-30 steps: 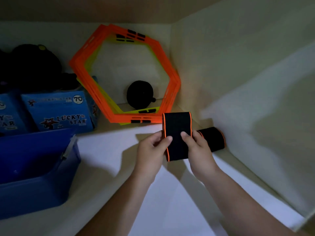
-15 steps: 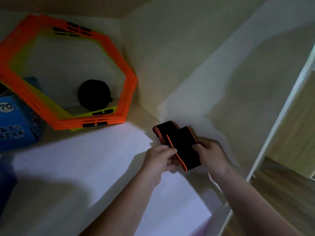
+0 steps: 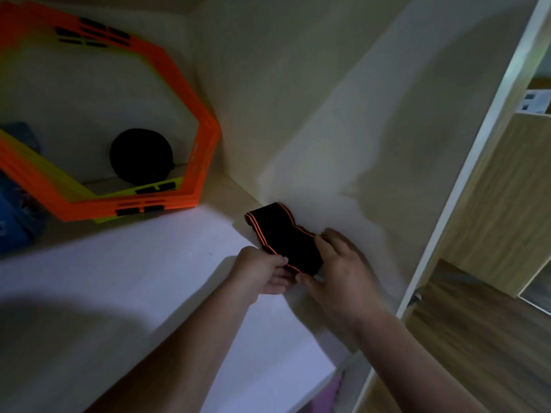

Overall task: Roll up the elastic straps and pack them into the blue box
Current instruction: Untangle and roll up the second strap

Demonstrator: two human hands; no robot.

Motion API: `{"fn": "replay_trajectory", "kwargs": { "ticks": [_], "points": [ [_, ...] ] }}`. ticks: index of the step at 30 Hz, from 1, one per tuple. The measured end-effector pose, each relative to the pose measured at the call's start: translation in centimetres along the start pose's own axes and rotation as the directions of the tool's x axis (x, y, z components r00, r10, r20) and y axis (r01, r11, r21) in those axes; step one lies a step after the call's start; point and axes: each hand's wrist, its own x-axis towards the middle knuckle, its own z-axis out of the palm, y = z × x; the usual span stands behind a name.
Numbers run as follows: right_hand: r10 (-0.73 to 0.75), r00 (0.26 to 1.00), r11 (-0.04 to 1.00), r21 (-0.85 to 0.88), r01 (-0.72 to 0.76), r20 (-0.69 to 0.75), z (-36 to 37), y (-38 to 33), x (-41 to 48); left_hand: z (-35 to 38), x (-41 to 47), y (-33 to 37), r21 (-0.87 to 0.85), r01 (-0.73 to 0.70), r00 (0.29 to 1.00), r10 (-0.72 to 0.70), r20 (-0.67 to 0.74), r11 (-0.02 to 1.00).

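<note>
A black elastic strap with orange edges (image 3: pixel 283 234) lies on the white shelf (image 3: pixel 143 278), pressed against the right side wall. My left hand (image 3: pixel 262 272) pinches its near left edge between thumb and fingers. My right hand (image 3: pixel 337 263) rests on the strap's near right end, thumb under its corner. The strap's far part lies flat and bent toward the back. The blue box is out of view.
Orange and yellow hexagonal rings (image 3: pixel 190 138) lean against the back wall at the left, with a black round object (image 3: pixel 140 156) behind them. A blue carton's corner (image 3: pixel 12 210) shows at the far left. The shelf's front edge and wooden floor (image 3: pixel 477 338) lie at the right.
The view has swung right, so the blue box has left the frame. The strap went from held upright in both hands to lying low on the shelf by the right wall.
</note>
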Motion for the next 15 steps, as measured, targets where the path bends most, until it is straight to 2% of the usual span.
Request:
{"fn": "replay_trajectory", "kwargs": {
  "ticks": [2, 6, 10, 15],
  "points": [
    [-0.014, 1.0, 0.995, -0.097, 0.014, 0.001, 0.4, 0.3, -0.1, -0.4, 0.3, 0.1, 0.114, -0.02, 1.0, 0.023, -0.021, 0.993],
    [-0.028, 0.999, 0.963, -0.266, 0.039, 0.046, 1.0, 0.5, -0.4, -0.9, 0.8, 0.1, 0.224, -0.05, 0.996, 0.064, -0.054, 0.973],
    [-0.016, 1.0, 0.957, -0.289, 0.023, 0.026, 0.8, 0.2, -0.5, -0.8, 0.6, 0.0, 0.235, -0.075, 0.995, 0.088, -0.046, 0.969],
    [-0.041, 0.998, 0.97, -0.24, 0.031, -0.04, -1.0, -0.3, -0.7, -0.9, 0.2, -0.2, 0.231, -0.131, 0.989, 0.144, -0.041, 0.964]
  ]
}}
